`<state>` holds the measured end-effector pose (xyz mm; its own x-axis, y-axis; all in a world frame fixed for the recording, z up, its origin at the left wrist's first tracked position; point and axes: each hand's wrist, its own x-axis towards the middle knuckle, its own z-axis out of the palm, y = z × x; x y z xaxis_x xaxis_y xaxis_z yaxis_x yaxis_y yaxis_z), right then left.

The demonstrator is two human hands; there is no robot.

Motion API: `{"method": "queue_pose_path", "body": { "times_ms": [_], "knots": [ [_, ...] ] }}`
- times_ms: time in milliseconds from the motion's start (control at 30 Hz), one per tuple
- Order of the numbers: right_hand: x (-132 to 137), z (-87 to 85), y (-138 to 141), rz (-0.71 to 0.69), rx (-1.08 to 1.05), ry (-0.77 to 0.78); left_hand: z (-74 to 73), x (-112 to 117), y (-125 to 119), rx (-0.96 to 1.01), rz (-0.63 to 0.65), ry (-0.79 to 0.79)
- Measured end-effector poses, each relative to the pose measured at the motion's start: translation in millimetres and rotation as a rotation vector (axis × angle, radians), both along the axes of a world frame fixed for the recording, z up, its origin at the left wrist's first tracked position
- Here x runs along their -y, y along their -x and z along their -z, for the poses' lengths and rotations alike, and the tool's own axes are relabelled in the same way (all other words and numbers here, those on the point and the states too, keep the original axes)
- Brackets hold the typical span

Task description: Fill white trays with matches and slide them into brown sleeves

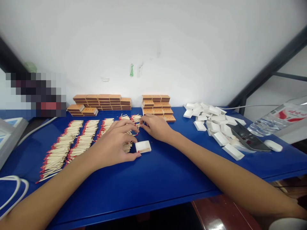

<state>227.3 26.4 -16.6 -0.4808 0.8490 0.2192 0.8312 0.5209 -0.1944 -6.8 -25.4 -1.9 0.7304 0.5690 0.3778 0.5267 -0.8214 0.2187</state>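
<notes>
My left hand (117,140) rests on the blue table (148,182), fingers curled and pinched on a few matchsticks at the tips, thumb touching a small white inner tray (143,146) that holds a few matches. My right hand (154,126) meets it from the right, fingers pinched on the same small bunch of red-tipped matchsticks (135,123). Long rows of matchsticks (72,143) lie spread to the left of both hands.
Stacked brown matchbox sleeves (103,102) and a second stack (158,107) stand along the wall. A heap of white inner trays (213,123) lies at right, with a phone (248,137), a white mouse (273,145) and a plastic bottle (278,118). White cables (11,191) lie at front left.
</notes>
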Motion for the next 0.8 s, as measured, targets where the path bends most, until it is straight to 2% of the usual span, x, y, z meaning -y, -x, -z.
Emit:
{"method": "queue_pose_path", "body": {
  "times_ms": [333, 567, 800],
  "knots": [
    [22.4, -4.5, -30.6, -0.063, -0.102, 0.049, -3.4, 0.3, 1.4, -0.028, -0.009, 0.027],
    [26.5, -2.3, -25.6, -0.211, -0.192, 0.105, -2.3, 0.0, 3.4, -0.048, -0.024, 0.032],
    [25.4, 1.1, -26.7, -0.188, -0.173, 0.120, -1.8, -0.4, 3.0, -0.041, -0.026, 0.024]
  ]
}}
